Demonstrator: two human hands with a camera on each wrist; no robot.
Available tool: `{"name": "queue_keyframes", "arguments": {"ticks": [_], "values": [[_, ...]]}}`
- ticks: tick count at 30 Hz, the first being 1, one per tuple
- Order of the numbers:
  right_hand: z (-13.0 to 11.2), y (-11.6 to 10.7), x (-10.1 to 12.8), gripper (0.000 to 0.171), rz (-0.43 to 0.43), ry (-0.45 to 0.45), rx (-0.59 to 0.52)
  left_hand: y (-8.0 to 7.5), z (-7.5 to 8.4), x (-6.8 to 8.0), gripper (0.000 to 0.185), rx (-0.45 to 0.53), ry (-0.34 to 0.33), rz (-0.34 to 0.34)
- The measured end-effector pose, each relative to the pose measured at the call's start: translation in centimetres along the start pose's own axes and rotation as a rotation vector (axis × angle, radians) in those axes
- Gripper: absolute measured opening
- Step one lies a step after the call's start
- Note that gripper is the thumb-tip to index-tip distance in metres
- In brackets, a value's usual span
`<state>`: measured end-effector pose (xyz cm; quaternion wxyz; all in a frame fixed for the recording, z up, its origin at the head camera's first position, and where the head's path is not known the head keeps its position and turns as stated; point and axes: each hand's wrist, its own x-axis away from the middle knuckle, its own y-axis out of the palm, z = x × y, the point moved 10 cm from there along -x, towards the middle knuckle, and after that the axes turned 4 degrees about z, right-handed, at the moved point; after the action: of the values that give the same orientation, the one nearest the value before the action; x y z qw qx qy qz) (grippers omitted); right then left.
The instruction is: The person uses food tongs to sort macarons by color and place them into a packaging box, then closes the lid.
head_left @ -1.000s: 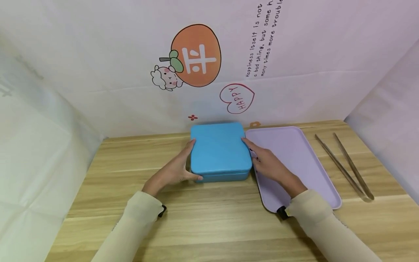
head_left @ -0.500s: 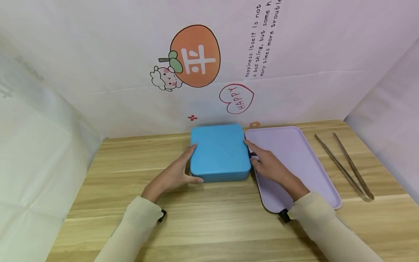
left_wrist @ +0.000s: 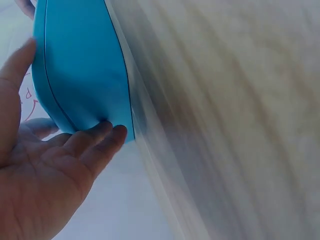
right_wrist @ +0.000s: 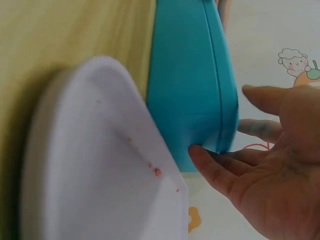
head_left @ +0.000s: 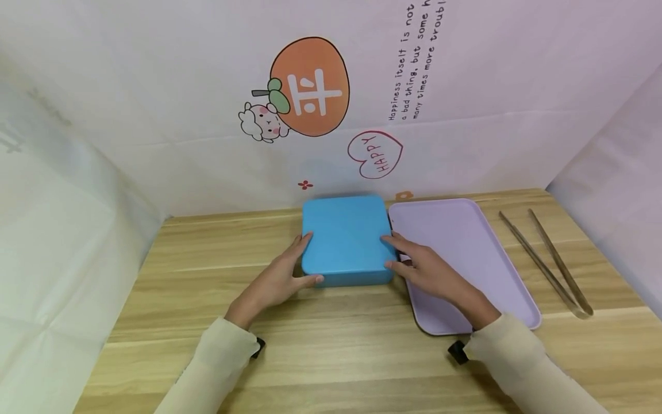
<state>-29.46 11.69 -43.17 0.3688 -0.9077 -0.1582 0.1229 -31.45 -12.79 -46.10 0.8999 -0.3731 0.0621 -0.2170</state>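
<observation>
You are bracketing the closed blue box [head_left: 346, 238] at the far middle of the table [head_left: 331, 356], your left hand [head_left: 276, 279] and right hand [head_left: 431, 270] lying flat-fingered against its sides; lifting its lid likely needs a firmer grip. Its contents are hidden, while the purple tray [head_left: 465, 259] touching its right side is carrying only tiny specks.

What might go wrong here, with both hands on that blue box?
The left hand and right hand touch the blue plastic lidded box only with fairly straight fingers at its sides, so it may slip if lifted. The lilac plastic tray lies right against it and might get nudged toward the wooden tongs.
</observation>
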Motion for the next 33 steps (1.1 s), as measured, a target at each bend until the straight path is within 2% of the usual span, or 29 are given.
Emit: {"name": "queue_keyframes", "arguments": {"ticks": [8, 15, 18, 26, 33], "values": [[0.1, 0.6, 0.7, 0.056, 0.009, 0.012, -0.007, 0.3, 0.4, 0.5, 0.093, -0.021, -0.006, 0.033], [-0.7, 1.1, 1.3, 0.06, 0.029, -0.019, 0.059, 0.8, 1.8, 1.3, 0.09, -0.234, 0.004, 0.113], [-1.0, 1.3, 1.4, 0.062, 0.044, -0.031, 0.105, 0.7, 2.5, 1.5, 0.086, -0.285, 0.021, 0.149], [-0.8, 1.0, 1.1, 0.059, 0.112, -0.025, 0.107, 0.3, 2.8, 1.3, 0.085, -0.24, 0.011, 0.204], [-0.6, 1.0, 1.2, 0.06, 0.126, -0.022, 0.102, 0.1, 2.7, 1.3, 0.086, -0.227, 0.02, 0.224]]}}
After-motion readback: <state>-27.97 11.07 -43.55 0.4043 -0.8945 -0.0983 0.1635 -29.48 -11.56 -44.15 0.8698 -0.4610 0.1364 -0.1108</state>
